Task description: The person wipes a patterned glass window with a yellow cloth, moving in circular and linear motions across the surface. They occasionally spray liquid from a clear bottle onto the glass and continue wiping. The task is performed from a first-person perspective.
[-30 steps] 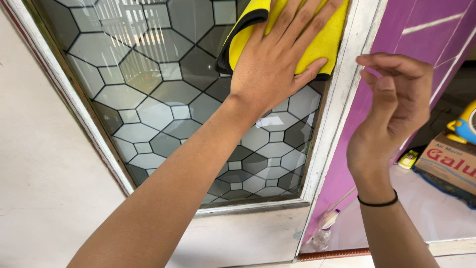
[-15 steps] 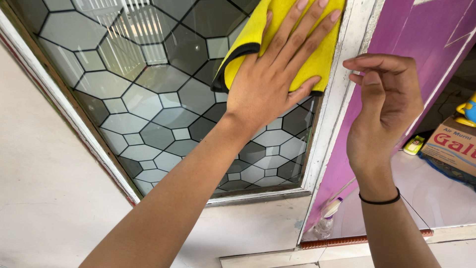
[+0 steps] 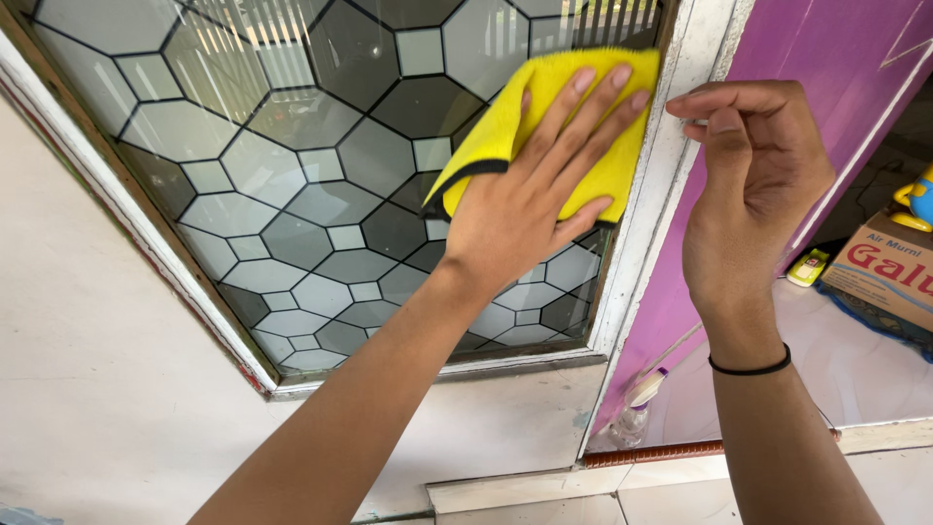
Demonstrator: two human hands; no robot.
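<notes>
Yellow microfibre cloth [image 3: 583,107] lay flat against the patterned glass pane [image 3: 292,175], near its right edge; the left hand [image 3: 530,199] pressed it there with fingers spread wide; the right hand [image 3: 753,185], fingers curled and holding nothing, touched the white door frame [image 3: 646,224]; a black band [image 3: 750,367] circled its wrist.

We noted the yellow cloth [image 3: 573,146] as soft, matt, fine-napped fabric with a dark stitched edge. The window pane [image 3: 292,165] was smooth, glossy glass carrying a geometric dark-lined pattern. Its frame [image 3: 641,224] looked like white-painted wood, worn and scuffed. The cardboard box [image 3: 889,277] was matt; the floor tiles [image 3: 855,379] were glossy.
</notes>
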